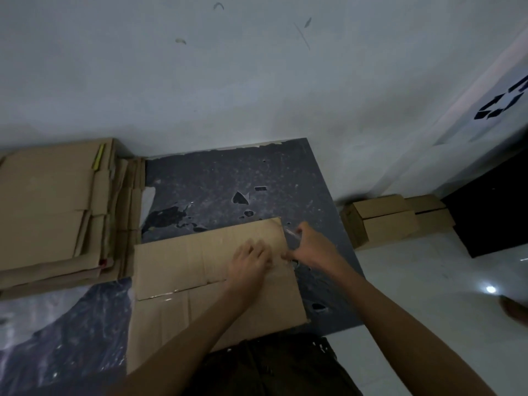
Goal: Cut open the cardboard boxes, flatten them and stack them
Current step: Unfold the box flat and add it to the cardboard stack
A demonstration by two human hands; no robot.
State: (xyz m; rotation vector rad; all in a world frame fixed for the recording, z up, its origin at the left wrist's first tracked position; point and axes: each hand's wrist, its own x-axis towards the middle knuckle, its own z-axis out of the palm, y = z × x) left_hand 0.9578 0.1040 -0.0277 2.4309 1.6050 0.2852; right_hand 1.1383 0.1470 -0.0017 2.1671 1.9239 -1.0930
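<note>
Left forearm [200, 318]: bare, entering from the near edge, reaching far and to the right.
Left hand [251, 260]: palm down, fingers straight and slightly spread, resting flat on the flattened cardboard [177, 261].
Right forearm [380, 307]: bare, entering from the near right, reaching far and to the left.
Right hand [310, 244]: just right of the left hand, back of hand up, fingers curled round a thin pale item [291, 232], too blurred to identify; thumb pointing left.
</note>
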